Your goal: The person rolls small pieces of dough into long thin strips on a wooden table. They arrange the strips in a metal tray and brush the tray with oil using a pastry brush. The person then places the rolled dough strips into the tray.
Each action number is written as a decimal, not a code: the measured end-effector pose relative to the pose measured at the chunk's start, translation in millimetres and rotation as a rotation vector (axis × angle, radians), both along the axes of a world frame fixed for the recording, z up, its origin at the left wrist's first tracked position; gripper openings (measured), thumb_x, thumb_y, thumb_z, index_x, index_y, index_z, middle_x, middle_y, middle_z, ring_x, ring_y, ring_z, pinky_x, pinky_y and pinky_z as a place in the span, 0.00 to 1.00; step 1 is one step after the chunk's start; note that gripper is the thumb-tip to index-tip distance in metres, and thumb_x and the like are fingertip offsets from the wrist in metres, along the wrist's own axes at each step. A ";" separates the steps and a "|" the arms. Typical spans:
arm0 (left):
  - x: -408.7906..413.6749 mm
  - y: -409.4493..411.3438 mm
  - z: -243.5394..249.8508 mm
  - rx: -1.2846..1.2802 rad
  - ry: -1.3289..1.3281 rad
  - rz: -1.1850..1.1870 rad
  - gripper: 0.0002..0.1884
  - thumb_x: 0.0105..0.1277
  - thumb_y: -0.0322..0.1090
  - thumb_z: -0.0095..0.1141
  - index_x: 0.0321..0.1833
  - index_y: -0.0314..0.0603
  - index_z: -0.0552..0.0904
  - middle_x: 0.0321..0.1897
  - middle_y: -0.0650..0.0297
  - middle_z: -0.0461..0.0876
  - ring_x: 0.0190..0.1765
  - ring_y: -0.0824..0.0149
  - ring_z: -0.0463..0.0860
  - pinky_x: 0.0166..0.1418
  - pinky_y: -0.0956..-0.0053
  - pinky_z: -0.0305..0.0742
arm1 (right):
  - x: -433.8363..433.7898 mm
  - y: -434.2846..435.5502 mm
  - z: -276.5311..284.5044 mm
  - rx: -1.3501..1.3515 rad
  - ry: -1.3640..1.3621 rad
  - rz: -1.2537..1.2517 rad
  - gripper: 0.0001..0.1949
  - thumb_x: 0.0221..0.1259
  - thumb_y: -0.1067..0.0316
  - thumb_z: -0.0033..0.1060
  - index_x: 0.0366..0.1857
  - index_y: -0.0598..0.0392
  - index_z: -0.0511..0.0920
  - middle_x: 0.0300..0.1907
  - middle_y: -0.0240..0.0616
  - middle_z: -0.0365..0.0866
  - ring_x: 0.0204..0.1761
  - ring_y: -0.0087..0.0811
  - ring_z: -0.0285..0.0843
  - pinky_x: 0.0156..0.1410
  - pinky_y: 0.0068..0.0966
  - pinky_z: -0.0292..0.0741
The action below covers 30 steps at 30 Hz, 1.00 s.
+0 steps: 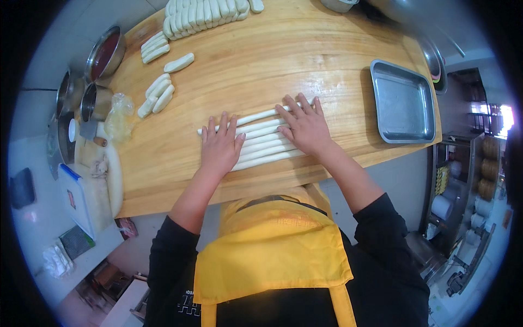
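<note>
Several long white dough ropes (pixel 267 145) lie side by side on the wooden worktop (pixel 261 73), close to its front edge. The farthest rope (pixel 257 117) sits slightly apart from the others and runs beneath the fingers of both hands. My left hand (pixel 220 147) is palm down over the left ends, fingers spread. My right hand (pixel 306 126) lies flat across the right part, its fingertips over the farthest rope's end. Both hands hide parts of the ropes beneath them. Neither hand has its fingers closed around anything.
A steel tray (pixel 404 102) stands at the right. Shorter dough pieces (pixel 157 94) lie at the left, below a stacked dough pile (pixel 204 16). Along the left edge are a bowl of dark red content (pixel 106 55), a steel pot (pixel 96 102), a plastic bag (pixel 119 116) and a lidded box (pixel 83 200).
</note>
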State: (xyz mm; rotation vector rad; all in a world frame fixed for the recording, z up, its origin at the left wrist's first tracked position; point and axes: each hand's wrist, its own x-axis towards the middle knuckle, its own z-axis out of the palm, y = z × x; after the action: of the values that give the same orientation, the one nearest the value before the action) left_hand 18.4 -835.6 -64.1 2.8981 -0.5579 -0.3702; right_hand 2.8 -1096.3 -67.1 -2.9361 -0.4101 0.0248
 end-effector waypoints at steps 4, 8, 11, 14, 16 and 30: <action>-8.1 10.1 4.7 0.083 -0.016 -0.029 0.29 0.78 0.53 0.42 0.77 0.48 0.66 0.78 0.48 0.60 0.76 0.33 0.58 0.77 0.38 0.52 | -13.0 -5.8 6.6 -0.029 0.073 -0.003 0.26 0.73 0.44 0.49 0.72 0.37 0.70 0.77 0.37 0.62 0.78 0.50 0.56 0.80 0.60 0.49; 13.2 11.2 -5.8 0.068 -0.090 -0.033 0.28 0.78 0.53 0.44 0.77 0.51 0.67 0.78 0.48 0.60 0.75 0.31 0.59 0.76 0.36 0.54 | 11.8 -16.5 -3.1 -0.026 0.032 -0.031 0.27 0.72 0.43 0.49 0.72 0.36 0.69 0.76 0.37 0.62 0.78 0.50 0.56 0.80 0.60 0.48; 3.6 18.7 -2.7 0.062 -0.074 -0.034 0.28 0.76 0.51 0.47 0.76 0.54 0.69 0.77 0.48 0.61 0.75 0.31 0.59 0.75 0.35 0.55 | 2.2 -27.4 -4.1 -0.035 0.015 0.023 0.27 0.71 0.44 0.51 0.72 0.36 0.70 0.75 0.39 0.65 0.78 0.51 0.56 0.80 0.61 0.49; -24.9 23.0 4.5 0.129 -0.080 -0.037 0.28 0.76 0.51 0.48 0.76 0.52 0.70 0.77 0.50 0.61 0.75 0.32 0.59 0.75 0.36 0.56 | -23.6 -33.9 0.7 -0.067 0.017 0.028 0.26 0.73 0.44 0.48 0.71 0.37 0.70 0.75 0.40 0.64 0.79 0.50 0.54 0.80 0.60 0.50; -14.8 16.7 1.9 0.089 -0.066 -0.006 0.28 0.76 0.51 0.48 0.76 0.52 0.70 0.78 0.50 0.60 0.75 0.32 0.59 0.75 0.36 0.56 | -13.7 -33.1 -0.2 -0.049 0.031 -0.031 0.26 0.73 0.43 0.48 0.71 0.38 0.71 0.75 0.39 0.64 0.79 0.49 0.55 0.80 0.59 0.51; 5.6 76.4 -7.9 -0.489 -0.123 0.350 0.13 0.69 0.26 0.51 0.53 0.39 0.84 0.48 0.50 0.85 0.51 0.50 0.83 0.56 0.61 0.77 | 23.4 19.1 5.5 0.263 0.002 0.108 0.24 0.63 0.57 0.65 0.61 0.55 0.76 0.65 0.47 0.75 0.70 0.50 0.68 0.77 0.50 0.61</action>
State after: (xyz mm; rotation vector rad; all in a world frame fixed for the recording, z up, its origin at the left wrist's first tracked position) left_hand 24.0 -759.2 -72.0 2.4806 -0.1196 -0.0004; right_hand 26.2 -1077.2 -61.6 -2.6537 -0.5277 -0.0116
